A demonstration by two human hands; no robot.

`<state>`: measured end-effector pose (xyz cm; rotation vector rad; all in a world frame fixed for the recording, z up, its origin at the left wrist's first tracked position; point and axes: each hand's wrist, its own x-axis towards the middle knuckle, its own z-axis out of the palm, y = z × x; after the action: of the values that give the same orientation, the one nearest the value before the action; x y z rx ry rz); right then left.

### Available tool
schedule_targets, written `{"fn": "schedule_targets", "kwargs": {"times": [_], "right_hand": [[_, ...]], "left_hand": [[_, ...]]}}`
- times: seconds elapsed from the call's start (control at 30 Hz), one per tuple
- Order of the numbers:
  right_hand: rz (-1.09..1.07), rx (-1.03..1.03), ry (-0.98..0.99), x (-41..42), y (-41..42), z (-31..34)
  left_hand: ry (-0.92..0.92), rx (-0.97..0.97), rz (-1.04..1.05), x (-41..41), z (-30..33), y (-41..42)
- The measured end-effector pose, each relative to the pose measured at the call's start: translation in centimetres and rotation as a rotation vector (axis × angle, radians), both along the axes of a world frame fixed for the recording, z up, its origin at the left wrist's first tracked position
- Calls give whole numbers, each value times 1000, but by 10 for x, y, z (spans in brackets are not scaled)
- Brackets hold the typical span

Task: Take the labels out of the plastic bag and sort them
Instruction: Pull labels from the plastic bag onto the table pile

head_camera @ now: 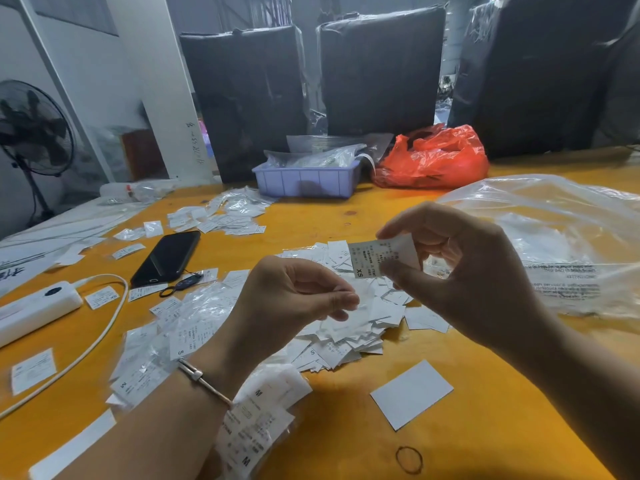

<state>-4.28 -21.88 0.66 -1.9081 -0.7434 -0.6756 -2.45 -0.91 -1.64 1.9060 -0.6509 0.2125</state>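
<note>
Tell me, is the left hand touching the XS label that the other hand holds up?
Apart. The head view shows a gap of table and labels between the left hand and the XS label pinched by the right hand.

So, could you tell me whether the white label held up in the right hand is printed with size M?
No, the white label pinched in the right hand reads XS.
</note>
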Motion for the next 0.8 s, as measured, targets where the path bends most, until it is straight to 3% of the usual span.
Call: {"fn": "schedule_targets", "kwargs": {"times": [0.47, 0.8], "right_hand": [[28, -42, -55, 0, 0, 0], [-5, -249, -171, 7, -4, -2]], "left_hand": [[0, 30, -25, 1, -2, 0], [56, 2, -51, -1, 0, 0]]}}
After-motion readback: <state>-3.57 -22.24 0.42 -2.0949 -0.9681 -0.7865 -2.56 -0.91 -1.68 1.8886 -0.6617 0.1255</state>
